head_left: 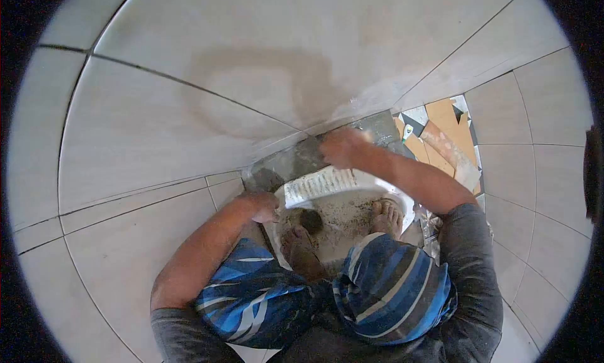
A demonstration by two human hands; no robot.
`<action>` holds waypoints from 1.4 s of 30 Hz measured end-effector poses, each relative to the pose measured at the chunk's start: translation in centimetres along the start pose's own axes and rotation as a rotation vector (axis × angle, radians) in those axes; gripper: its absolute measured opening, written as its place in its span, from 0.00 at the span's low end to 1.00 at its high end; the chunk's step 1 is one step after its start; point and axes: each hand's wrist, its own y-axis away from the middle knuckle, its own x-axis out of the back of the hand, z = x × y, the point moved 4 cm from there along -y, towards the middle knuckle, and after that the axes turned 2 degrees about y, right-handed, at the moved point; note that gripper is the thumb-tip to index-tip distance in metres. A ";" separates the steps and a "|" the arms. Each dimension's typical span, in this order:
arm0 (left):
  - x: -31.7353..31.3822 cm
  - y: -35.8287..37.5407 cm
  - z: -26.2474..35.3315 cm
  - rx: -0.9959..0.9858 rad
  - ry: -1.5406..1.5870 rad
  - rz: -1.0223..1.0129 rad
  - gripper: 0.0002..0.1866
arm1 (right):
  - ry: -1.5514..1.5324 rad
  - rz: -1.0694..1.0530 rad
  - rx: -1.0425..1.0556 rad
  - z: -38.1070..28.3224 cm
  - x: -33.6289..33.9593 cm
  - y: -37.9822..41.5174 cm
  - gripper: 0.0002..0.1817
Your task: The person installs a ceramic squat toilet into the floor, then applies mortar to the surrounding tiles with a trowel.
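A white squat toilet pan (321, 185) with a ribbed footrest is set in the floor, its basin spattered with dark grit. My bare feet (387, 217) stand inside it, near the dark drain hole (311, 221). My right hand (345, 147) is closed over the wet grey cement strip (292, 161) between pan and wall; what it grips, if anything, is hidden. At the pan's left rim is my left hand (261, 207), with fingers curled down; whether it holds anything cannot be seen.
Large beige wall tiles (189, 98) rise close ahead and on both sides. Cardboard pieces (443, 120) lie on the floor at the right, with a small white-and-green tube or bottle (408, 131) among them. Crumpled plastic (431, 234) lies beside the pan.
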 end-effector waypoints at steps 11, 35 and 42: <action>-0.1 -0.6 -2.1 0.023 0.043 0.065 0.26 | 0.020 0.142 -0.117 8.1 -1.4 7.4 0.17; -0.5 -1.0 -2.6 -0.047 0.141 0.076 0.29 | -0.191 0.083 -0.600 20.2 -4.8 21.0 0.18; 0.2 -4.0 -3.5 -0.050 -0.017 -0.049 0.27 | -0.281 0.133 -0.536 12.8 -8.4 16.9 0.21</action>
